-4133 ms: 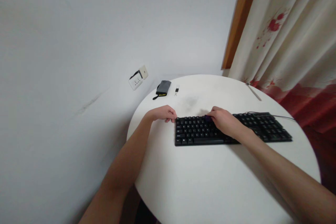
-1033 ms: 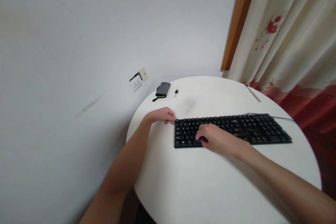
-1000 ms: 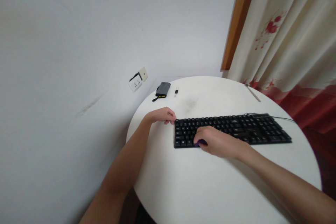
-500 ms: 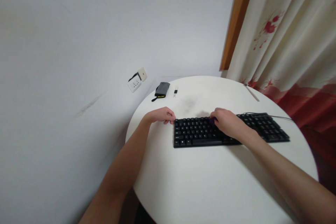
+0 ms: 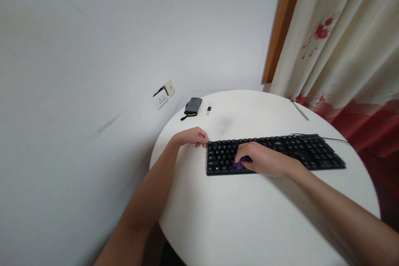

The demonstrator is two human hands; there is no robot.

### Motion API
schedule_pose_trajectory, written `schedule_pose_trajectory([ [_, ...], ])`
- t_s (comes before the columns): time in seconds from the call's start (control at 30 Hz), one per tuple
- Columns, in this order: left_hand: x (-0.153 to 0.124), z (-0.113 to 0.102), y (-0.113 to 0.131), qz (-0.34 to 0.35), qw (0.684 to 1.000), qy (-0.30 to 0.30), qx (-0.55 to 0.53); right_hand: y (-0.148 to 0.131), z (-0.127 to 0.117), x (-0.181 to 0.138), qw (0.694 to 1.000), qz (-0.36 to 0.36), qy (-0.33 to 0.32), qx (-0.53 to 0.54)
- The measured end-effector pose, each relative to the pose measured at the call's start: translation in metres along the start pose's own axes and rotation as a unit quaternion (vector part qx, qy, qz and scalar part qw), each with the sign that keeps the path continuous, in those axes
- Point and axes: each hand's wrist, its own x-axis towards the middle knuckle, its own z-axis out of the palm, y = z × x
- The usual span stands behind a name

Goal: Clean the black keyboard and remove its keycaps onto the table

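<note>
A black keyboard (image 5: 286,143) lies flat on the round white table (image 5: 224,212). At its upper left corner is my left hand (image 5: 195,137), with curled fingers and the fingertips pinching the edge. My right hand (image 5: 260,158) is over the left half of the keys, closed round a soft purple wad (image 5: 239,164). The wad presses against the lower rows near the space bar. Whether it is cloth or putty I cannot tell, since my fingers cover most of it.
A grey folded cloth or pouch (image 5: 193,106) with a black loop lies at the table's back left. Beside it is a small black-and-clear item (image 5: 209,109). A thin stick (image 5: 299,110) lies at the back right. The keyboard cable (image 5: 335,139) runs off right. Wall and curtain (image 5: 330,58) border the table.
My right hand has moved with the purple wad from the upper key rows down and left to the lower rows. My left hand has stayed at the keyboard's corner.
</note>
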Motion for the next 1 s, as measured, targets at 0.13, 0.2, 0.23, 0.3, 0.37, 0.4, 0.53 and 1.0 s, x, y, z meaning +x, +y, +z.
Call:
schedule_pose_trajectory([
  [0.13,-0.001,0.001,0.001,-0.006,1.0,0.003,0.004,0.035,-0.011,-0.008,0.982,0.142,0.07,-0.107],
  [0.2,-0.001,0.001,0.001,-0.006,1.0,0.002,0.004,0.049,-0.016,-0.011,0.965,0.191,0.098,-0.152],
  [0.23,-0.001,0.001,0.001,-0.005,1.0,0.002,0.003,0.054,-0.018,-0.011,0.959,0.203,0.11,-0.166],
  [0.3,-0.001,0.001,0.001,-0.004,1.0,0.001,0.001,0.056,-0.019,-0.011,0.95,0.214,0.133,-0.183],
  [0.37,-0.001,0.001,0.001,-0.004,1.0,0.0,0.002,0.05,-0.016,-0.009,0.949,0.212,0.139,-0.186],
  [0.4,-0.001,0.0,0.0,-0.003,1.0,-0.001,0.003,0.045,-0.013,-0.007,0.951,0.209,0.136,-0.185],
  [0.53,0.0,0.0,0.0,-0.001,1.0,-0.003,-0.001,0.017,0.008,0.002,0.965,0.181,0.103,-0.162],
  [1.0,0.0,0.0,-0.001,-0.001,1.0,0.0,0.001,-0.025,0.025,0.003,0.999,0.025,0.024,0.017],
])
